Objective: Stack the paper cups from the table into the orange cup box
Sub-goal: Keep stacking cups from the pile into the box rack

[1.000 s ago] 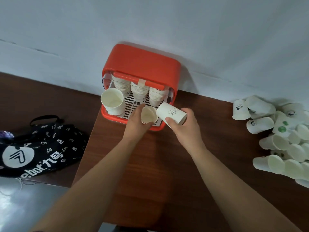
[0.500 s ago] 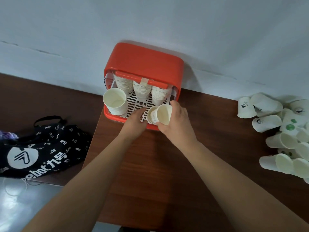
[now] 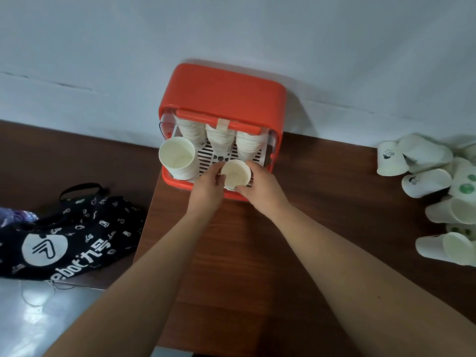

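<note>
The brown table fills the lower frame. At lower left lies a black bag, its white lettering legible only in part as "ebot". At upper centre the orange cup box stands against the wall, open, with nested stacks inside. Loose paper cups are heaped at the right edge, their prints too small to read. The left hand and right hand both curl their fingers round the held cup, mouth up at the box's front, probably to seat it squarely.

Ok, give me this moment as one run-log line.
left hand: grips white paper cup | right hand: grips same cup | over front of orange plastic cup box | loose paper cups: far right
</note>
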A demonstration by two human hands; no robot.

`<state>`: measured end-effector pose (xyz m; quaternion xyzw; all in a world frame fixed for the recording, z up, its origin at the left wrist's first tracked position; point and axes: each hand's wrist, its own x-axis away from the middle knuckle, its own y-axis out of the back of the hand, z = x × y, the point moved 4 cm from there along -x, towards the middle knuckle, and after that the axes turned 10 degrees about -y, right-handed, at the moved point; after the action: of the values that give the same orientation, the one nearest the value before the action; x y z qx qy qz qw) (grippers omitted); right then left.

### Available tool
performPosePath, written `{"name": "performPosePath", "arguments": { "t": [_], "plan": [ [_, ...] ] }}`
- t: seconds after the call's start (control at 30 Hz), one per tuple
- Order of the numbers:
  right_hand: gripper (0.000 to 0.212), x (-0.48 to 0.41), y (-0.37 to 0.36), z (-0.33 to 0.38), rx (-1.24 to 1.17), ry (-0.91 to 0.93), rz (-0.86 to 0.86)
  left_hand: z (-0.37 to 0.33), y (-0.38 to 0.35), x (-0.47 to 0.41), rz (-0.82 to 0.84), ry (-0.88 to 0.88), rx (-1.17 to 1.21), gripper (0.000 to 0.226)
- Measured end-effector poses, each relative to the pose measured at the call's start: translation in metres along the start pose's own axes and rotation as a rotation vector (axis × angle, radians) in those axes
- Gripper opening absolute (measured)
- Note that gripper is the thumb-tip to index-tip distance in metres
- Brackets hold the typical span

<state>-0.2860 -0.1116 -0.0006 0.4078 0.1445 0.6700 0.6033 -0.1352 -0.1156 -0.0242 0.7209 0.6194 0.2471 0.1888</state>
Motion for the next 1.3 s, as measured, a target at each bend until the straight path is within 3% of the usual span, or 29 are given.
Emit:
{"name": "performPosePath", "arguments": {
  "t": [0.27,0.37,0.5,0.6,0.8,1.03,1.3],
  "plan": [
    [0.057,0.047,0.054,-0.036,0.015,-0.061,-0.066,-0.031,0.0,0.05,-0.168,-0.059,-0.057,0.038],
    [0.055,0.086,0.095,-0.085,0.081,-0.119,-0.132,-0.057,-0.024,0.063,0.004,-0.057,-0.037,0.037],
    [0.05,0.128,0.165,-0.161,0.117,-0.217,-0.254,-0.118,-0.08,0.059,0.174,-0.197,-0.051,0.032],
    [0.044,0.163,0.22,-0.22,0.096,-0.293,-0.408,-0.179,-0.14,0.057,0.269,-0.342,-0.082,0.034],
    [0.042,0.233,0.288,-0.327,0.009,-0.455,-0.571,-0.276,-0.276,0.076,0.491,-0.455,-0.092,0.04],
    [0.049,0.25,0.304,-0.413,0.018,-0.527,-0.53,-0.315,-0.404,0.091,0.656,-0.467,-0.194,0.095],
    [0.031,0.206,0.285,-0.445,0.159,-0.376,-0.522,-0.299,-0.456,0.083,0.661,-0.5,-0.386,0.092]
  ]
}}
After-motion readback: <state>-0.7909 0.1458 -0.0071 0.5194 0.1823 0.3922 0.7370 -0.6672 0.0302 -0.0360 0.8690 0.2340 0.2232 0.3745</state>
